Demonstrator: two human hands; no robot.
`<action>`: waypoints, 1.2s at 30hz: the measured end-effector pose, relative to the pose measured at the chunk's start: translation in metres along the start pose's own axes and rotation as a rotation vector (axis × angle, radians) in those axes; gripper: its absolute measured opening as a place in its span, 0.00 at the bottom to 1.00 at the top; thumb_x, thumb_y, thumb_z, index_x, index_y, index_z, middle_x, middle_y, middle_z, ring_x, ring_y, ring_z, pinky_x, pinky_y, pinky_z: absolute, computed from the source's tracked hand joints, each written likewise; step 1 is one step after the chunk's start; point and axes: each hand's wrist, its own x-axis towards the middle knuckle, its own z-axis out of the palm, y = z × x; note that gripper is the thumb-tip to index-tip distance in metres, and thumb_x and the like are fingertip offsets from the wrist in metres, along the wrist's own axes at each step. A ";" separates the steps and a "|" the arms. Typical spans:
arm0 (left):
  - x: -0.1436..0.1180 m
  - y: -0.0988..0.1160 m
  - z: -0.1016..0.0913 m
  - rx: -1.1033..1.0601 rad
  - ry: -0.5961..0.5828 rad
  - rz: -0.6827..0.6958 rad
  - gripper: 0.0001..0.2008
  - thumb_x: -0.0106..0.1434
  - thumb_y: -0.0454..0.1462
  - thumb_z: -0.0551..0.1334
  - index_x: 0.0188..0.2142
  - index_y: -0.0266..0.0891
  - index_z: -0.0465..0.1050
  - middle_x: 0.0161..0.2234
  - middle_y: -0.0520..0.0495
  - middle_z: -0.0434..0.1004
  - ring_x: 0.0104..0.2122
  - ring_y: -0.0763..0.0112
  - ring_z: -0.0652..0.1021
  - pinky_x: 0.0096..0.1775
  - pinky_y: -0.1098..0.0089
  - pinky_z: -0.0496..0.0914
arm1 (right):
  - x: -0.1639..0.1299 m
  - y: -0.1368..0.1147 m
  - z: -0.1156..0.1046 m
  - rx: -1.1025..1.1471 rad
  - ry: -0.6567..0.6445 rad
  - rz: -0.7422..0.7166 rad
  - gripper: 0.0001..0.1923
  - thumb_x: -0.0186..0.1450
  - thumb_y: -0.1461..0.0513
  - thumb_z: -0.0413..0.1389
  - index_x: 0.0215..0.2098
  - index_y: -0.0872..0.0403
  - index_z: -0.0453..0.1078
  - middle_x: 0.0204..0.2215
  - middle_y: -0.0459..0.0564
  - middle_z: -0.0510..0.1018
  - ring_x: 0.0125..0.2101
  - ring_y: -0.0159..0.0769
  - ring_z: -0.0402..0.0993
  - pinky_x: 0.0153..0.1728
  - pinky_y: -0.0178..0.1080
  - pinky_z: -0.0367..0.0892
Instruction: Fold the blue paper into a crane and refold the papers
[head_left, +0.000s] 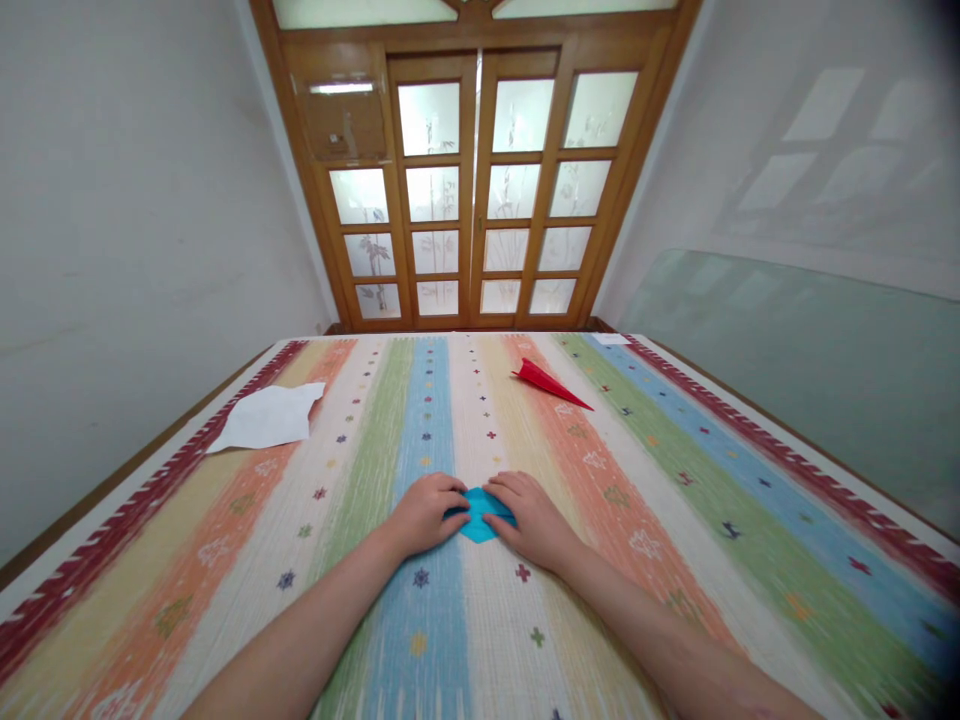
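Observation:
A small piece of folded blue paper (481,527) lies on the striped cloth near the middle of the table, between my two hands. My left hand (431,513) grips its left side, with the fingers bent and the thumb below them. On the opposite side, my right hand (531,517) holds the paper in the same way, fingers over the upper edge and thumb lower down. Parts of the paper's sides are hidden under the fingers. Its bare middle shows between the two thumbs.
A red folded paper plane (551,384) rests beyond my right hand. To the far left lies a white sheet (271,417) with an uneven outline. The striped tablecloth (360,620) spans the table. Wooden doors with glass panes (480,190) stand past the far edge, with walls on both sides.

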 end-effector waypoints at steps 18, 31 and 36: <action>0.001 -0.003 -0.008 -0.051 -0.075 0.061 0.10 0.65 0.40 0.61 0.44 0.43 0.78 0.42 0.46 0.79 0.43 0.64 0.75 0.48 0.62 0.67 | -0.002 0.002 -0.003 0.132 -0.058 -0.142 0.11 0.68 0.61 0.54 0.47 0.49 0.75 0.40 0.53 0.79 0.42 0.41 0.73 0.45 0.46 0.65; 0.002 0.005 -0.010 0.058 -0.089 0.132 0.12 0.68 0.38 0.58 0.48 0.42 0.76 0.45 0.44 0.78 0.46 0.62 0.75 0.49 0.60 0.67 | -0.002 0.003 -0.003 0.110 -0.053 -0.158 0.11 0.68 0.62 0.53 0.45 0.50 0.77 0.40 0.54 0.79 0.43 0.41 0.73 0.46 0.47 0.66; 0.002 0.014 -0.008 0.120 -0.129 0.216 0.12 0.68 0.34 0.55 0.45 0.41 0.76 0.47 0.44 0.78 0.49 0.60 0.75 0.52 0.58 0.66 | -0.002 0.002 -0.005 0.106 -0.070 -0.162 0.12 0.68 0.62 0.53 0.45 0.49 0.77 0.40 0.52 0.80 0.44 0.42 0.73 0.47 0.48 0.65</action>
